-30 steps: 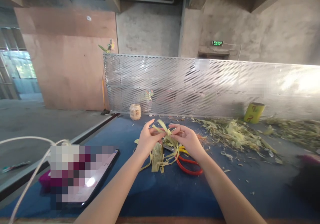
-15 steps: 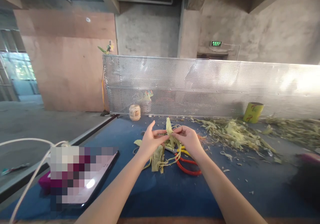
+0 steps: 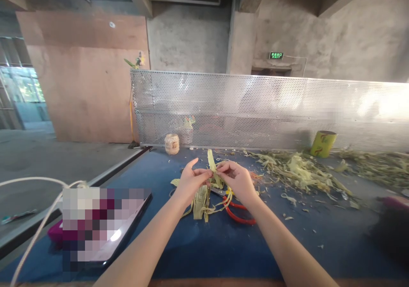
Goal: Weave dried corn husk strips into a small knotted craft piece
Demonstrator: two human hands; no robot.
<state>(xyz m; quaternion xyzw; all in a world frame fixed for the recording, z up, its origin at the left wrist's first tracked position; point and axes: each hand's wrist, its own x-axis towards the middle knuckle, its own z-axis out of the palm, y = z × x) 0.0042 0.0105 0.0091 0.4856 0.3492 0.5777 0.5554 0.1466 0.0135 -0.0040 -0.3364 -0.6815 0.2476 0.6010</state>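
A pale green strip of dried husk or leaf [image 3: 211,160] stands upright between my two hands. My left hand [image 3: 191,182] pinches it low on its left side, thumb against fingers. From the right, my right hand [image 3: 235,177] pinches the same strip with thumb and fingertips. Under the hands lies a bundle of folded dried strips [image 3: 200,206] with thin trailing ends. Beside it are scissors with red handles [image 3: 240,218], their blades partly covered by strips and something yellow.
A heap of dried strips [image 3: 297,172] spreads over the blue table at right, near a yellow-green can [image 3: 323,144]. A ball of twine [image 3: 172,144] stands by the perforated metal screen [image 3: 198,103]. At left lies a tablet-like device [image 3: 128,223] with a white cable [image 3: 41,231].
Both hands have shifted slightly left with the strip, which leans a little more to the left. The bundle and scissors lie where they were.
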